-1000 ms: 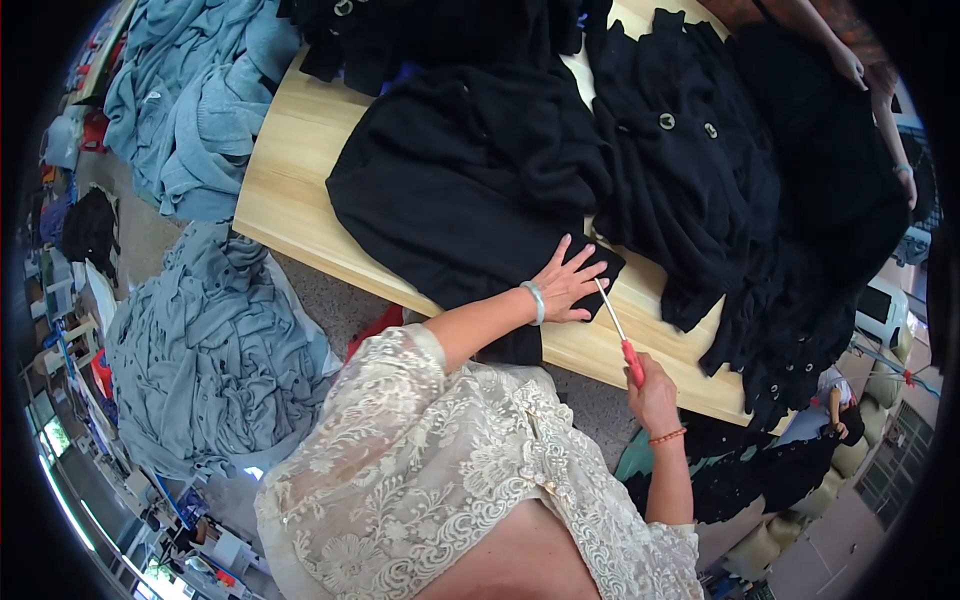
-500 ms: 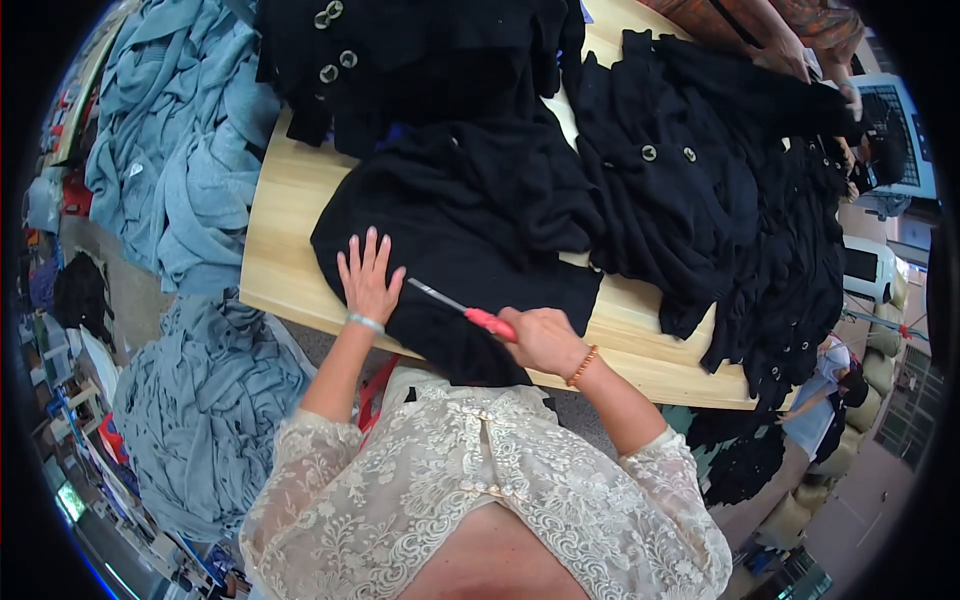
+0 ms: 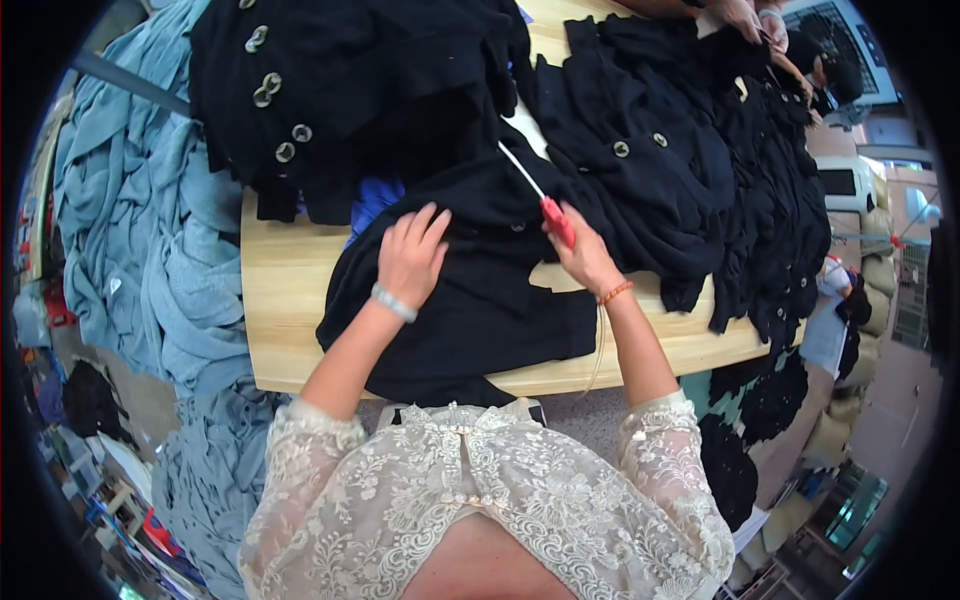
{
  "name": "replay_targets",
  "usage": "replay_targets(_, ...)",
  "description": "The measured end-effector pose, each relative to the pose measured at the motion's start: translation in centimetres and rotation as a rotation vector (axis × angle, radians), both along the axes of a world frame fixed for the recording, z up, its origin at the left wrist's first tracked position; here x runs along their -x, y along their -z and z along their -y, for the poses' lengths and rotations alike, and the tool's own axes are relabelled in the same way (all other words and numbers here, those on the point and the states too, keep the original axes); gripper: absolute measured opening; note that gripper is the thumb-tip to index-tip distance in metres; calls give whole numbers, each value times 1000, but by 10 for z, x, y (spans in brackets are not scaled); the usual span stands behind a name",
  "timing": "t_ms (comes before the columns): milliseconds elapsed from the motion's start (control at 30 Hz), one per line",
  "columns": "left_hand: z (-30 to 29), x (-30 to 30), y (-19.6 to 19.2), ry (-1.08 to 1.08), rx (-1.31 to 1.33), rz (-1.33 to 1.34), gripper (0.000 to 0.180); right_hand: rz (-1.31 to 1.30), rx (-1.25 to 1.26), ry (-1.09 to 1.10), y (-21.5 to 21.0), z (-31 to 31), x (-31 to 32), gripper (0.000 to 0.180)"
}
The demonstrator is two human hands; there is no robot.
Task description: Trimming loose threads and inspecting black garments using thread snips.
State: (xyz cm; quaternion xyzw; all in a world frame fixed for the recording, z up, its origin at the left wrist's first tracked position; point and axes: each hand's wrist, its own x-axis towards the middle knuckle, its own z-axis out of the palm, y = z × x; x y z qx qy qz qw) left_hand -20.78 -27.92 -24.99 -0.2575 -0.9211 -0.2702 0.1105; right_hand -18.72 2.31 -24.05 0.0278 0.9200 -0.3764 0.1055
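A black knit garment [image 3: 480, 330] lies spread on the wooden table in front of me. My left hand [image 3: 412, 255] rests on its upper left part, fingers a little apart and slightly bent. In my right hand [image 3: 585, 250] is a red-handled tool [image 3: 557, 220] with a long, thin metal blade pointing up and away to the left; its exact kind I cannot make out. The blade lies over the folded upper part of the garment. A thin tan strand [image 3: 601, 350] hangs below my right wrist.
A stack of black buttoned garments [image 3: 370, 90] stands at the far left of the table [image 3: 290, 320], over purple cloth [image 3: 375, 205]. More black garments [image 3: 640, 190] lie to the right. Light blue knitwear [image 3: 150, 230] is heaped at the left. Another person's hands [image 3: 750, 22] work at the far right.
My left hand has moved up and right across the garment. My right hand has gone farther away, its blade now pointing more steeply upward. The view has shifted.
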Motion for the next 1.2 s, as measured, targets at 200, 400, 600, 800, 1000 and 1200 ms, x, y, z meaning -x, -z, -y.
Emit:
replay_targets(200, -12, 44, 37, 57, 298, -143, 32, -301, -268, 2, -15, 13, 2, 26)
replay_targets(400, 23, 17, 0, 167, 13, 104, 23, 62, -278, 140, -50, 28, -34, 47)
replay_targets(600, 0, -33, -126, 448, -183, 97, 31, -374, 69, -9, -67, 105, -50, 48)
replay_targets(800, 51, -66, -196, 143, -421, -26, 29, -583, -189, 225, -55, 73, -37, 16)
replay_targets(1000, 104, -57, -186, -238, -389, 15, 15, -622, -293, 337, -79, 3, -39, 19)
replay_targets(1200, 101, -20, -180, -317, -318, -205, 21, -772, -631, 308, -165, -43, -41, 29)
